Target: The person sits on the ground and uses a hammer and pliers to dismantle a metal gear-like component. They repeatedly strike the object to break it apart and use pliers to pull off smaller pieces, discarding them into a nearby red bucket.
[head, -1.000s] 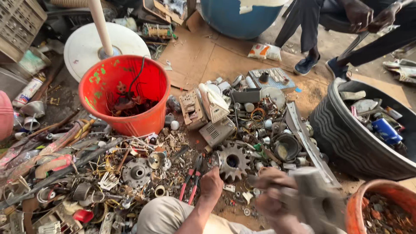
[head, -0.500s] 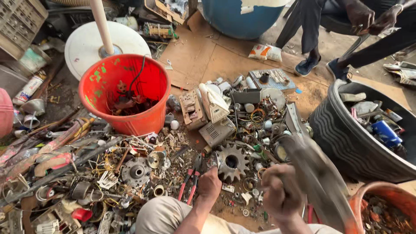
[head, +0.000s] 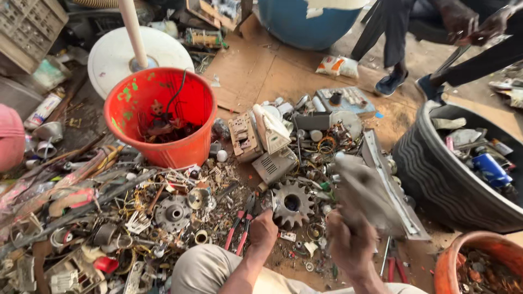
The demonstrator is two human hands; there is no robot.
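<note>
My right hand (head: 348,239) grips a grey hammer-like metal tool (head: 365,190), blurred with motion, raised over the scrap pile. Resting on the ground beside a toothed grey gear (head: 293,203), my left hand (head: 263,228) touches the gear's near edge; whether it grips the gear is unclear. Red-handled pliers (head: 239,228) lie just left of that hand. A long grey metal strip (head: 389,185) lies to the right of the gear. Behind the gear sit a grey finned box (head: 275,165) and beige plastic housings (head: 259,130).
A red bucket (head: 163,109) with wires stands at centre left, a white fan base (head: 139,51) behind it. A black tub (head: 447,174) of scrap is at right, an orange bowl (head: 479,261) at bottom right. Another person sits at top right, shoes (head: 392,81) on cardboard.
My right hand has lifted the grey tool from low at the right up and leftward over the pile. My left hand stays by the gear.
</note>
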